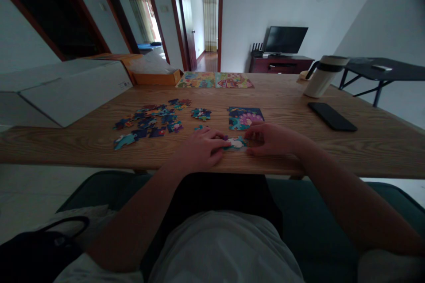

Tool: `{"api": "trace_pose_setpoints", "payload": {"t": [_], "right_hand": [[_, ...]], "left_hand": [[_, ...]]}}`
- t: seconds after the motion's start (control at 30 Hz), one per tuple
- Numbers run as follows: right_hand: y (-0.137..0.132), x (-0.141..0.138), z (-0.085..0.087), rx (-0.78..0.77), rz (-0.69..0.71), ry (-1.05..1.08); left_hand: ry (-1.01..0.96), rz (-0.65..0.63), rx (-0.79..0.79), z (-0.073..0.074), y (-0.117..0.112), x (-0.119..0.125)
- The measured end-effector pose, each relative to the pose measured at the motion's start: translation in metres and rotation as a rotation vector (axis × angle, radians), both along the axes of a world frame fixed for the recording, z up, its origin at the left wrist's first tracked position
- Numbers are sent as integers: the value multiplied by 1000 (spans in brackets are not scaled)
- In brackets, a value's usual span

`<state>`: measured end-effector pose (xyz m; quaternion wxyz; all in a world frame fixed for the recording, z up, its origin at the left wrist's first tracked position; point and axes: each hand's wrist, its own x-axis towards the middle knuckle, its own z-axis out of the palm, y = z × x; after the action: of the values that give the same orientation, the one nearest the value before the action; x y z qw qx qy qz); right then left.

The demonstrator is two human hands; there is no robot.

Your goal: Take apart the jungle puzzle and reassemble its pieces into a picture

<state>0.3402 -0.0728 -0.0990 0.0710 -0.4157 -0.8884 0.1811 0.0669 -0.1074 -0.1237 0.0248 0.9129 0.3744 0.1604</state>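
A few joined jigsaw puzzle pieces, teal and white, lie near the table's front edge between my two hands. My left hand holds them from the left, index fingertip on top and thumb below, covering part of them. At their right edge, my right hand has its fingers curled and its thumb low, gripping an edge piece. Just beyond my right fingers is an assembled puzzle section, dark blue with a pink figure. A small teal cluster of pieces sits beyond my left hand.
Many loose puzzle pieces spread across the left. Behind them are a white box, an orange tray with clear plastic, and colourful picture sheets. On the right lie a black phone and a white thermal jug.
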Motion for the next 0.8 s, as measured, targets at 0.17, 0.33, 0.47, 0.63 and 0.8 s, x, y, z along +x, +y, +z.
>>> {"api": "trace_pose_setpoints", "payload": {"t": [0.17, 0.33, 0.47, 0.63, 0.8], "right_hand": [[1, 2, 0, -11, -28, -7], [1, 3, 1, -22, -55, 0], [3, 5, 1, -48, -72, 0], [6, 11, -2, -61, -119, -2], [9, 13, -2, -59, -120, -22]], "left_hand": [[22, -29, 8, 4, 1, 2], [162, -109, 0, 22, 7, 7], [266, -146, -40, 38, 15, 16], [343, -187, -100, 49, 34, 31], [346, -245, -198, 54, 56, 41]]}}
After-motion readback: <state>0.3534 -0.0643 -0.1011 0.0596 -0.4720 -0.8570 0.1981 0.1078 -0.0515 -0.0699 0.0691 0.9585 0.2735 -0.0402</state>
